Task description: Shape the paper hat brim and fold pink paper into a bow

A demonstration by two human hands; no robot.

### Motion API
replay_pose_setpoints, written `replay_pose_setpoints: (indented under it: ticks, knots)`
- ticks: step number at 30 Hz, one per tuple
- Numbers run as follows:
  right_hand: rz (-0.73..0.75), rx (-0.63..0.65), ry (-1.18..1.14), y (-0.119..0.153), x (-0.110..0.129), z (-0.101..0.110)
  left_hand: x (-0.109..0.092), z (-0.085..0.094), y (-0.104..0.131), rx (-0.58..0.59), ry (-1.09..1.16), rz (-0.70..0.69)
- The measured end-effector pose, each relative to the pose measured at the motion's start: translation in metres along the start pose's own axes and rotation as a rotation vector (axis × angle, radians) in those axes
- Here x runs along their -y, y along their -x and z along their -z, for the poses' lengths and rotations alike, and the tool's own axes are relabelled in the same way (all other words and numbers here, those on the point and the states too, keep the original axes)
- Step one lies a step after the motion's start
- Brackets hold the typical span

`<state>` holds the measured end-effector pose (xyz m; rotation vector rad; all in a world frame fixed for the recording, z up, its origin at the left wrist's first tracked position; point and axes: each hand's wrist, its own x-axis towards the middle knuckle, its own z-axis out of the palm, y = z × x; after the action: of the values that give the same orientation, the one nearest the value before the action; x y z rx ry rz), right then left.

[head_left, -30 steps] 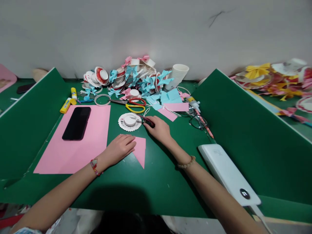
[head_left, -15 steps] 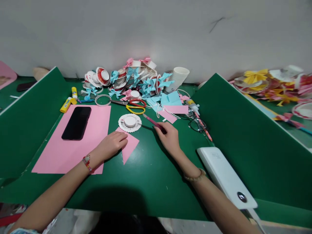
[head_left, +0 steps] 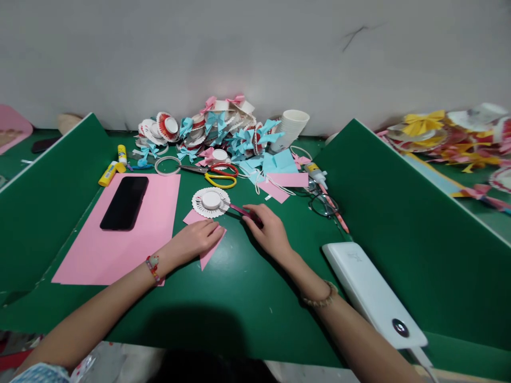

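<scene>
Presently, left hand [head_left: 197,238]: laid palm down over a pink paper piece [head_left: 207,257], fingers close together; pinching or merely resting, cannot tell.
Right hand [head_left: 266,230]: closed round the handle of a slim purple tool [head_left: 238,209], thumb and fingers together on it.
Slim purple tool: pointing left, tip over the right rim of a white scalloped disc [head_left: 211,200]; touching or just above, cannot tell.
White scalloped disc: lying flat on the green worktop [head_left: 247,298], round centre raised, dark slits around it, just beyond the left hand.
Pink paper piece: partly hidden under the left hand, one corner showing beside the disc, a sharp point towards the near edge.
Wrists: beaded bracelet [head_left: 152,267] on the left, brownish band [head_left: 321,303] on the right.
Left side: black phone [head_left: 124,203] lying on pink sheets [head_left: 90,255], two yellow glue sticks [head_left: 107,174] beyond, one upright.
Middle: scissors [head_left: 221,181] with red and yellow handles, pointing left towards a pale ring [head_left: 167,173].
Back: heap of paper crafts [head_left: 215,130] with blue and pink bows, tilted stack of white cups [head_left: 294,125] at its right.
Right side: glasses [head_left: 324,205] near a pink pencil [head_left: 341,222]; nearer, a white power bank [head_left: 373,292].
Flanks: green partitions [head_left: 415,229] to left and right.
</scene>
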<state>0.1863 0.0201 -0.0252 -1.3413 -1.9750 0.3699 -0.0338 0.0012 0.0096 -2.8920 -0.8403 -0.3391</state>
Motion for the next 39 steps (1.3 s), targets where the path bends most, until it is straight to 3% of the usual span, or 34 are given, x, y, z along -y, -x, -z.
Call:
replay_pose_setpoints:
  ticks: [5,12,16,20,22,24,30,39]
  knots:
    - [-0.016,-0.009,-0.027,-0.001,-0.003,0.001,0.013,0.002,0.001,0.043,0.160,0.001]
    - [-0.047,0.013,-0.114,-0.005,0.001,0.004,0.015,-0.012,0.007,-0.156,0.116,0.062]
    - [-0.077,0.210,-0.228,-0.010,0.007,0.023,0.007,-0.015,0.009,-0.153,0.005,0.115]
    - [0.027,0.493,-0.333,-0.013,0.011,0.047,0.007,-0.016,0.009,-0.180,-0.009,0.134]
    - [0.076,0.619,-0.394,-0.013,0.012,0.052,0.008,-0.017,0.009,-0.183,-0.011,0.137]
    - [0.075,0.660,-0.386,-0.013,0.012,0.050,0.009,-0.017,0.009,-0.187,-0.017,0.146]
    - [0.066,0.565,-0.189,-0.008,0.010,0.036,0.003,-0.015,0.007,-0.167,-0.090,0.164]
    - [0.170,0.421,0.125,-0.001,0.007,0.034,-0.007,-0.010,0.005,-0.080,-0.163,0.119]
